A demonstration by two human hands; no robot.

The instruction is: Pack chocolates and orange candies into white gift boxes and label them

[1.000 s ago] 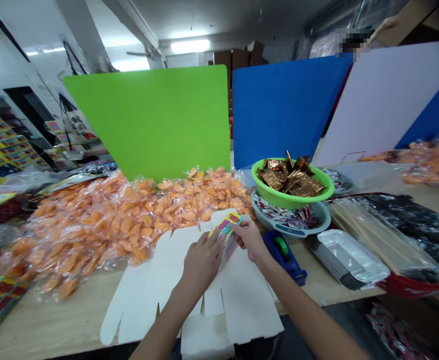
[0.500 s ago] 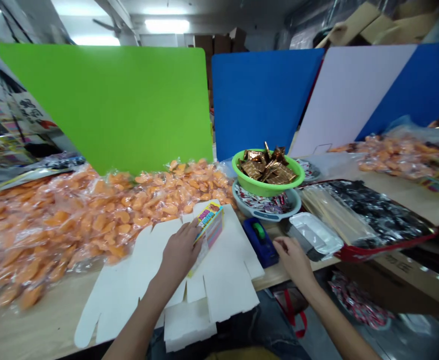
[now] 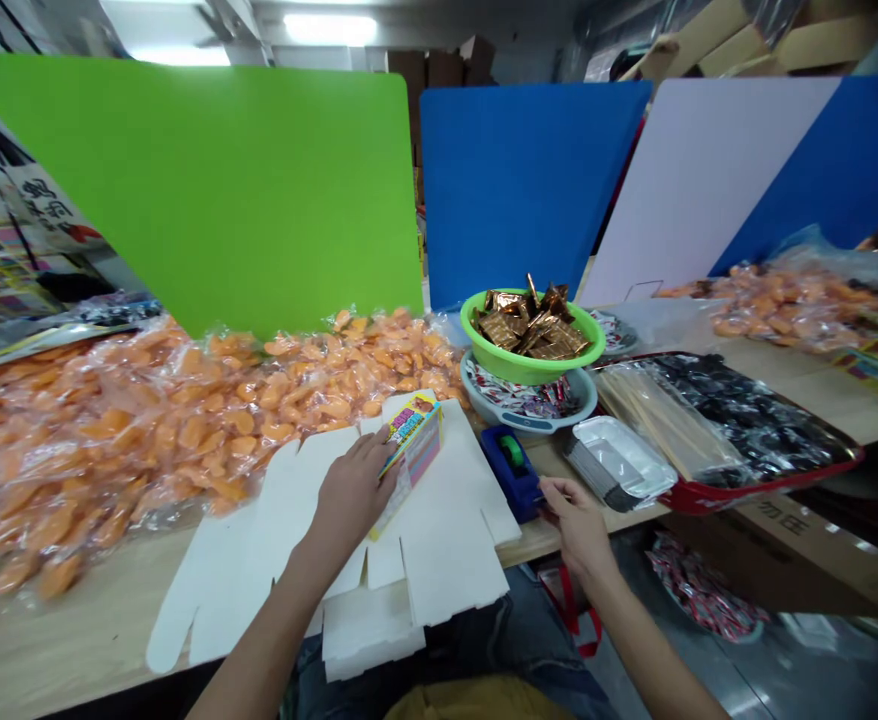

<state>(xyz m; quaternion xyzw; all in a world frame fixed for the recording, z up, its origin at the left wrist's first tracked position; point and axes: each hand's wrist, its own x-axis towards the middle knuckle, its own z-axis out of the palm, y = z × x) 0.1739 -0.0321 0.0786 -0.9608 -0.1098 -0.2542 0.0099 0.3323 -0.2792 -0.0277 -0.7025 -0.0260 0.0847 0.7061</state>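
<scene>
Head view: the left hand, fingers pressed together, grips a printed card on a flat white carton blank. The right hand, loosely curled, rests just beside a blue tape dispenser. A green bowl of gold-foil sachets sits in a grey basin of red-and-white packets.

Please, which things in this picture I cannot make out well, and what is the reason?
All in the head view:
The print on the small colourful box is too small to read.
The left hand hides the box's left side.
The dark contents of the red-rimmed tray are unclear under glossy plastic.
The red-and-white packets on the floor are too blurred to identify.
The cardboard boxes at the top right are cut off by the picture's top edge.
</scene>
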